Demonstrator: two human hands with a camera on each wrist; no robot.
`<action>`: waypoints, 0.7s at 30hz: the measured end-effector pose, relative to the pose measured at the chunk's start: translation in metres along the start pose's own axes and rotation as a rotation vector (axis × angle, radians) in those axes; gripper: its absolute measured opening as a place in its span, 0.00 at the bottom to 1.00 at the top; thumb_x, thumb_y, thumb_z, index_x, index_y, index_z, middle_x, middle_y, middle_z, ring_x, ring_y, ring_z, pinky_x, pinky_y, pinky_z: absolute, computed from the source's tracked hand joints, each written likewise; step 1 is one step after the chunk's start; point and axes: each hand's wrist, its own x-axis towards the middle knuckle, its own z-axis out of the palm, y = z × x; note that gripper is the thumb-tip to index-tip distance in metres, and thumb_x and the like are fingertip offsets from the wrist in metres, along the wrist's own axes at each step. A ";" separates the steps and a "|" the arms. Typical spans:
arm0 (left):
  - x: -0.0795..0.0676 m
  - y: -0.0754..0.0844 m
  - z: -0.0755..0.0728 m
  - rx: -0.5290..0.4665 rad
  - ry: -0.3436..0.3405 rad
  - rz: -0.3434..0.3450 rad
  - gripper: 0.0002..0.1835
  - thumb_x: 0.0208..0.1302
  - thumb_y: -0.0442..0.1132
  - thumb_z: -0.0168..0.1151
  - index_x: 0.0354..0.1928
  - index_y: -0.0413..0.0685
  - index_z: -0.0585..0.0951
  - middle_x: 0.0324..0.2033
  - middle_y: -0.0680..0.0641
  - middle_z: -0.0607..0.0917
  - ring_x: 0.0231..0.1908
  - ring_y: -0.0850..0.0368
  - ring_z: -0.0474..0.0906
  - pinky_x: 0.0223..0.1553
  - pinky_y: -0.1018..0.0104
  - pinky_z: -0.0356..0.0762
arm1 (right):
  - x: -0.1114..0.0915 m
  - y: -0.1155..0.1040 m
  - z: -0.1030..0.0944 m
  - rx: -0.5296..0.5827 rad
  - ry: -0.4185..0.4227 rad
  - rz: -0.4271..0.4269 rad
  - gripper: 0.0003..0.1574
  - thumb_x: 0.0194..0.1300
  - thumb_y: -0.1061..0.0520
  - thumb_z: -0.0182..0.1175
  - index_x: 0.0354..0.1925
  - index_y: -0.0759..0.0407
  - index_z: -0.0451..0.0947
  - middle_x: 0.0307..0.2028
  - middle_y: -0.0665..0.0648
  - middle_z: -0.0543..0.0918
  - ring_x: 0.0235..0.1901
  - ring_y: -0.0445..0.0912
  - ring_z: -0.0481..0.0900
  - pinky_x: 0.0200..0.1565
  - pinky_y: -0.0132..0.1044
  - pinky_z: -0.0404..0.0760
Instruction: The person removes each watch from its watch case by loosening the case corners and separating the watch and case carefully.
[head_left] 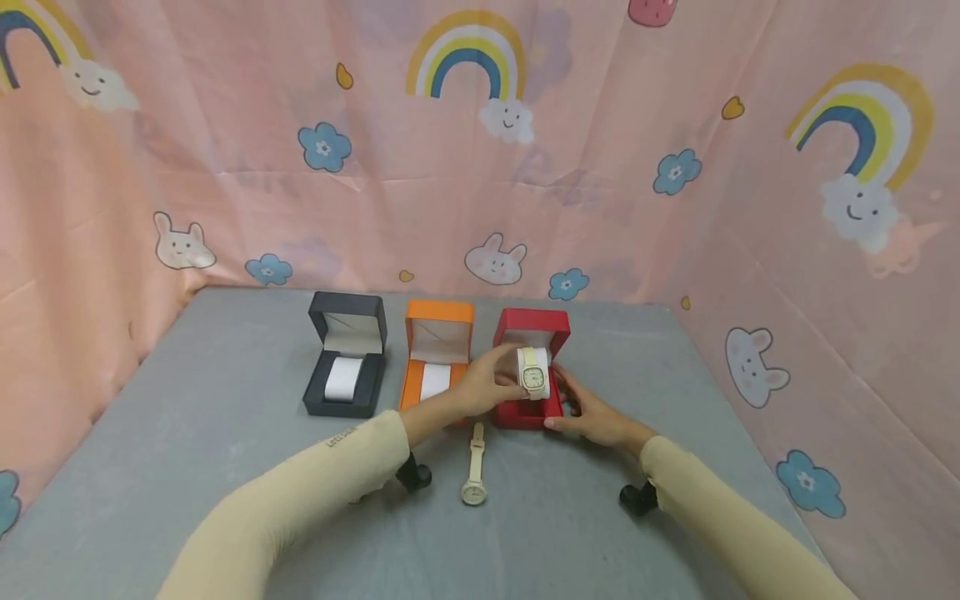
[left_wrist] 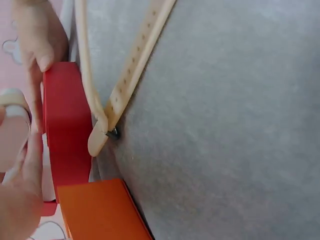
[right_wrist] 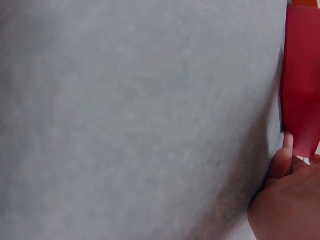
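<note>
Between the thumb and fingers of my left hand is a white cushion with a pale yellow square-faced watch strapped round it. It is over the open red watch box, its dial turned toward me. My right hand grips that box at its right side, thumb at the front corner. In the right wrist view, fingers touch the box's lower edge. A second cream watch, round-faced, lies flat in front of the boxes, its strap pointing away from me.
Left of the red box stand an open orange watch box and an open dark grey one, each with a white cushion inside. All rest on a grey cloth-covered table. A pink patterned curtain hangs behind and along the sides.
</note>
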 end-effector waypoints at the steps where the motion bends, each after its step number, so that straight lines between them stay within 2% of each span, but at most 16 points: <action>1: 0.000 0.000 -0.001 -0.054 -0.013 0.000 0.39 0.63 0.28 0.67 0.75 0.43 0.62 0.56 0.34 0.81 0.44 0.49 0.86 0.44 0.64 0.86 | 0.000 0.001 0.000 -0.001 -0.002 -0.004 0.66 0.67 0.46 0.67 0.82 0.52 0.31 0.80 0.64 0.48 0.72 0.65 0.59 0.70 0.67 0.63; 3: -0.002 0.000 -0.003 -0.146 -0.040 -0.015 0.39 0.64 0.26 0.66 0.74 0.43 0.61 0.56 0.32 0.80 0.43 0.46 0.87 0.43 0.60 0.87 | 0.000 0.002 -0.001 0.000 0.000 -0.007 0.66 0.67 0.46 0.67 0.82 0.52 0.31 0.80 0.65 0.48 0.72 0.65 0.59 0.70 0.66 0.64; 5: -0.006 0.002 -0.007 -0.180 -0.054 -0.043 0.38 0.64 0.26 0.65 0.74 0.44 0.61 0.55 0.32 0.81 0.43 0.47 0.87 0.42 0.59 0.87 | 0.002 0.004 0.000 0.009 0.007 -0.023 0.66 0.66 0.47 0.67 0.82 0.53 0.32 0.79 0.66 0.48 0.72 0.66 0.59 0.70 0.66 0.64; 11: -0.016 0.013 -0.018 -0.176 -0.069 -0.151 0.36 0.64 0.31 0.68 0.70 0.50 0.62 0.55 0.36 0.81 0.42 0.53 0.87 0.43 0.57 0.87 | 0.003 0.005 -0.002 0.006 -0.016 -0.032 0.66 0.66 0.47 0.67 0.82 0.53 0.32 0.79 0.67 0.49 0.71 0.65 0.61 0.69 0.64 0.66; 17: -0.015 0.021 -0.030 -0.190 -0.066 -0.165 0.36 0.62 0.33 0.70 0.68 0.51 0.64 0.51 0.37 0.84 0.43 0.40 0.85 0.43 0.54 0.86 | 0.006 0.000 -0.009 0.005 -0.004 0.002 0.67 0.65 0.46 0.68 0.82 0.50 0.32 0.79 0.64 0.49 0.73 0.65 0.58 0.69 0.65 0.66; 21: -0.021 0.020 -0.033 -0.214 -0.100 -0.222 0.35 0.63 0.35 0.70 0.69 0.52 0.65 0.51 0.38 0.84 0.42 0.42 0.86 0.45 0.57 0.87 | 0.003 0.001 -0.006 -0.021 -0.010 0.040 0.69 0.63 0.44 0.70 0.82 0.50 0.32 0.79 0.64 0.50 0.73 0.65 0.59 0.67 0.62 0.71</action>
